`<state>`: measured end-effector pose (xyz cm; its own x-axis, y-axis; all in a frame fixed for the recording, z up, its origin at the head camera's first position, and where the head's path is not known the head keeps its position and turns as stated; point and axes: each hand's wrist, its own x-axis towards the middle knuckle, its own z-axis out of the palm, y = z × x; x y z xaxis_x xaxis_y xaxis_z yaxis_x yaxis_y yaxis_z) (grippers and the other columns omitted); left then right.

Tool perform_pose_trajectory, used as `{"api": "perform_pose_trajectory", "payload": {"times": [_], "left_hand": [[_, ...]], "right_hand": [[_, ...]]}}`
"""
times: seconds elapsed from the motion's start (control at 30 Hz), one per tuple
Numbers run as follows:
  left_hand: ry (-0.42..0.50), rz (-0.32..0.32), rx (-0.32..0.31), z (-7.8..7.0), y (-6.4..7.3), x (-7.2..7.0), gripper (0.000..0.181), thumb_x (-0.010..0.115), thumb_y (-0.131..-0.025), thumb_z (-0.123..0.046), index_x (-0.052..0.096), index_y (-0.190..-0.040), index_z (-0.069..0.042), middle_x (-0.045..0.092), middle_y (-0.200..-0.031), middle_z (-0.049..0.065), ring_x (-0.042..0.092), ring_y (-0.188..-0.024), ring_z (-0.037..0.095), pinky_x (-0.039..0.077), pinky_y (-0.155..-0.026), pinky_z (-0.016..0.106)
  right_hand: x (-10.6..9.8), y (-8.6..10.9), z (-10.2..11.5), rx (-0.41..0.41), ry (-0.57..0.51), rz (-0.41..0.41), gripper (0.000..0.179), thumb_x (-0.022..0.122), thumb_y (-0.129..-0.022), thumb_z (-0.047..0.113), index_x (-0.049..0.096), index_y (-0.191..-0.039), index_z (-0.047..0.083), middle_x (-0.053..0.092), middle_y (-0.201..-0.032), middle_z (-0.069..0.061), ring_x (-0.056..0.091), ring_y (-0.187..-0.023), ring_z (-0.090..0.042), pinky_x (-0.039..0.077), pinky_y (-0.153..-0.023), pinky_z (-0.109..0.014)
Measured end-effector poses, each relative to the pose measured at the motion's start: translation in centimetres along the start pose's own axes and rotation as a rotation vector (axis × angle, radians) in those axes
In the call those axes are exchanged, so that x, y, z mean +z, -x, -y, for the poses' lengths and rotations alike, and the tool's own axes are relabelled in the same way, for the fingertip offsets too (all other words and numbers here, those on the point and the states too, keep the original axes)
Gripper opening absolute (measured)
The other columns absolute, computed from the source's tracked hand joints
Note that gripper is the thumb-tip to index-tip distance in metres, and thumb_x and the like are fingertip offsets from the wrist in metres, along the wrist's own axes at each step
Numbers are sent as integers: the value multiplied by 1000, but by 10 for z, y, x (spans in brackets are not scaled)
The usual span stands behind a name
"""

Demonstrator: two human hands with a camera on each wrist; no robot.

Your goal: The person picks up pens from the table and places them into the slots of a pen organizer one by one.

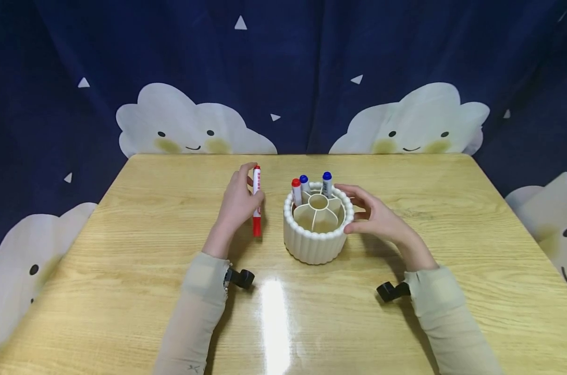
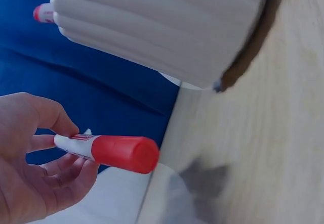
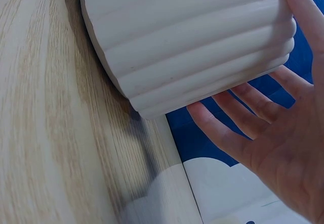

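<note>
My left hand (image 1: 238, 200) pinches a white marker (image 1: 257, 182) with a red cap between thumb and fingers, left of the pen holder. The marker is upright in the head view, its red cap (image 2: 126, 153) at the lower end, above the table. A round cream pen holder (image 1: 313, 247) with ribbed walls and a beaded rim stands on the table. My right hand (image 1: 377, 216) holds its right side, thumb at the near rim and fingers (image 3: 248, 107) round the far side. In its compartments stand a red-ended marker (image 1: 296, 190) and two blue-ended markers (image 1: 328, 183).
The wooden table (image 1: 138, 224) reaches back to a dark blue curtain (image 1: 302, 62) printed with white clouds and triangles. A black wrist camera (image 1: 241, 278) sits on the left wrist and another black camera (image 1: 391, 291) on the right wrist.
</note>
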<state>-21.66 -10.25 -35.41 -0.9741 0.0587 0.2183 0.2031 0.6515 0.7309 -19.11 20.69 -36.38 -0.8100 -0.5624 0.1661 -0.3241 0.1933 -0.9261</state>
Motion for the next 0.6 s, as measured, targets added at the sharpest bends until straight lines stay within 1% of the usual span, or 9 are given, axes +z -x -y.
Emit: {"api": "perform_pose_trajectory", "payload": {"times": [0.17, 0.3, 0.6], "left_hand": [[78, -39, 56, -11, 2, -7, 61, 54, -76, -6, 35, -133, -16, 48, -95, 9, 50, -64, 20, 44, -55, 28], [144, -72, 101, -21, 6, -10, 60, 56, -76, -4, 37, -132, -16, 48, -95, 8, 51, -65, 19, 46, -55, 27], [260, -166, 242, -41, 21, -19, 60, 58, -75, 0, 39, -129, -16, 49, -100, 8, 52, -69, 16, 49, -57, 23]], "right_hand": [[1, 0, 0, -7, 0, -1, 81, 74, -70, 1, 33, -140, 12, 40, -137, -7, 44, -117, -17, 48, -89, -33], [0, 1, 1, -4, -1, -2, 81, 74, -71, 2, 33, -140, 11, 40, -137, -7, 44, -117, -16, 48, -90, -34], [0, 0, -1, -17, -2, -1, 81, 74, -70, 0, 34, -139, 11, 41, -135, -6, 45, -116, -17, 49, -88, -32]]}}
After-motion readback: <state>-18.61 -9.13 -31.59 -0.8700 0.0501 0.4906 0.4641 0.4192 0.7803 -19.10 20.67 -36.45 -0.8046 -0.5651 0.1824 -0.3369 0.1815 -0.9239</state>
